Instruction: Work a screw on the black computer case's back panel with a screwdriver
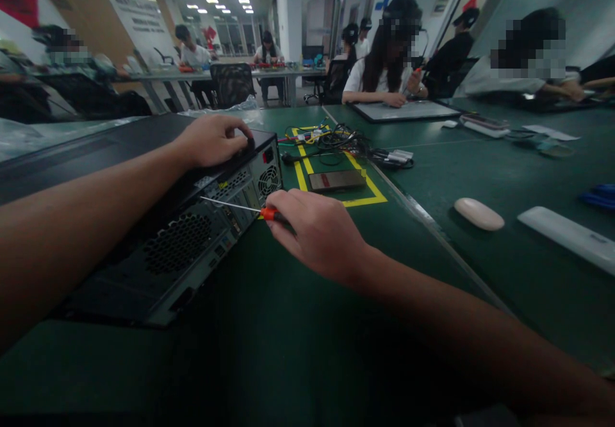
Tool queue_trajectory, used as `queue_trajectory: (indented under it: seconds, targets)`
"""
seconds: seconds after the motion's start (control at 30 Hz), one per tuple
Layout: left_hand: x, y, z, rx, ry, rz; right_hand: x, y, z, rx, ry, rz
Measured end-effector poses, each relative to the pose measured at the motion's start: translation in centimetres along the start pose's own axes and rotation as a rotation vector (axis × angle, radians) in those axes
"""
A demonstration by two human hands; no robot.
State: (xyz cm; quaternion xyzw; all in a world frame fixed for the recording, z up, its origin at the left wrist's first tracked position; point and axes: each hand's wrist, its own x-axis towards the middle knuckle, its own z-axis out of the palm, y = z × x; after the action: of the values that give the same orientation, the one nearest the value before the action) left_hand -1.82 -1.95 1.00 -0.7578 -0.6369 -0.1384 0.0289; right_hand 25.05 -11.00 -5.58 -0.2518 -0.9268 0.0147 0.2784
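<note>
A black desktop computer case (120, 158) lies flat on the green table (298, 324), its grey rear panel (211, 222) with fan grille and ports facing me. My left hand (211, 138) rests on the case's top near the back edge, fingers curled down over it. My right hand (317, 231) is closed on a screwdriver (240, 208) with an orange-red handle. Its thin metal shaft points left, with the tip at the upper edge of the rear panel.
A yellow-taped square holds a dark flat drive (336, 180) and a tangle of cables (336, 142). A pale mouse (479, 213) and a white keyboard (567, 238) lie to the right. Other people sit working at tables across and behind.
</note>
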Motion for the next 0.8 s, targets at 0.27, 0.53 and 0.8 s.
queue_trajectory:
  seconds: [0.27, 0.53, 0.8]
  targets:
    - [0.32, -0.55, 0.2, -0.012, 0.007, 0.016, 0.15, 0.0, -0.02, 0.021, 0.003, 0.007]
    - [0.4, -0.58, 0.24, -0.008, 0.011, 0.016, 0.11, -0.02, -0.06, 0.041, 0.001, 0.022]
    - [0.24, -0.12, 0.01, 0.007, 0.005, 0.009, 0.01, -0.25, -0.46, 0.053, 0.0, 0.039]
